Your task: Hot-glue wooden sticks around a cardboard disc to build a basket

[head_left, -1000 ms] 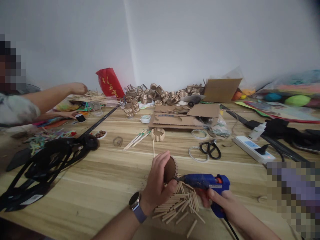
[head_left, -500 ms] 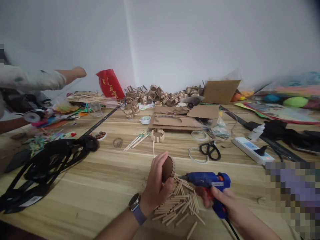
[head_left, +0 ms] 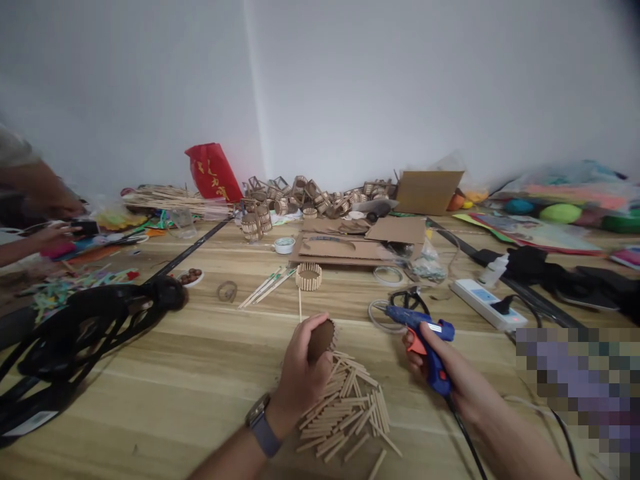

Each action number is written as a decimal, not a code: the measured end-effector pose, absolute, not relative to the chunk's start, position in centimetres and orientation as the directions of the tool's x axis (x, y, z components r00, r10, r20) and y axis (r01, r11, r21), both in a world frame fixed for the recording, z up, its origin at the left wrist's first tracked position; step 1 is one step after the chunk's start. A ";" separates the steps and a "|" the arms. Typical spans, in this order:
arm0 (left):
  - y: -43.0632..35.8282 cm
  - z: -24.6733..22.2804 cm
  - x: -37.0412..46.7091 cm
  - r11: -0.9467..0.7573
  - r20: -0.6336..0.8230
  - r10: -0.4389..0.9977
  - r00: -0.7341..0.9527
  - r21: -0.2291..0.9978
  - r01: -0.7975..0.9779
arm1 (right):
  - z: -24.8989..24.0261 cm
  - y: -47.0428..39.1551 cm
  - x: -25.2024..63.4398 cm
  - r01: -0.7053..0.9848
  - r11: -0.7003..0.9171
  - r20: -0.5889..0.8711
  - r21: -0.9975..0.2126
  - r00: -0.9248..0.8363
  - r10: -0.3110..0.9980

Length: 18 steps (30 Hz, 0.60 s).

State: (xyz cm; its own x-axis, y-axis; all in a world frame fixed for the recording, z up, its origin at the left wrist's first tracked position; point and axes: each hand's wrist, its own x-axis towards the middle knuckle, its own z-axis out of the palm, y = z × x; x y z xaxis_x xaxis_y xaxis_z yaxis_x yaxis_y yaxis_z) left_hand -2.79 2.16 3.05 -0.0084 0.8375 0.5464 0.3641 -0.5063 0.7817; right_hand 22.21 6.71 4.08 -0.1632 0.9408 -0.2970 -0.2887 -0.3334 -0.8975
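Note:
My left hand (head_left: 306,360), with a watch on the wrist, grips a round brown cardboard piece (head_left: 321,341) with a ridged edge, tilted on its side. Just right of and below it lies a heap of short wooden sticks (head_left: 345,407). My right hand (head_left: 440,360) is wrapped round the handle of a blue hot glue gun (head_left: 417,320), whose nozzle points left, apart from the cardboard piece. Beyond my left hand stands a small ring of upright sticks (head_left: 309,277), with one thin stick (head_left: 300,305) lying in front of it.
Black scissors (head_left: 413,298) and a white power strip (head_left: 483,303) lie right of centre. Cardboard sheets (head_left: 345,247) and many stick-sided pieces (head_left: 320,193) are at the back. A black strapped object (head_left: 100,327) lies left. Another person's hands (head_left: 55,237) are at far left.
The glue gun has moved right and up, away from the cardboard piece, in my right hand. My left hand still holds the piece. The other person's arm has come down.

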 end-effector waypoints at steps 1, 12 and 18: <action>2.2 3.1 -2.8 -0.510 0.547 0.837 -0.001 0.779 0.365 | 3.9 7.0 22.5 -0.296 -0.357 -0.318 -0.886 -0.173 0.932; 2.2 3.4 -2.7 -0.546 0.575 0.817 0.047 0.745 0.382 | 2.5 8.9 24.4 -0.428 -0.500 -0.447 -0.753 -0.224 0.866; 2.3 3.2 -2.9 -0.541 0.568 0.822 0.046 0.751 0.379 | 2.5 9.3 25.0 -0.299 -0.472 -0.451 -0.830 -0.139 0.882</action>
State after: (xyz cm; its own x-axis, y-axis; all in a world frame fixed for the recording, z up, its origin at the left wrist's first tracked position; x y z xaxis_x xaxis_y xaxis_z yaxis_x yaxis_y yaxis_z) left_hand -2.86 2.32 3.22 0.0464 0.8215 0.5683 0.3789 -0.5409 0.7509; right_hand 25.00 9.29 2.50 -0.1389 0.8816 -0.4510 -0.2990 -0.4715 -0.8296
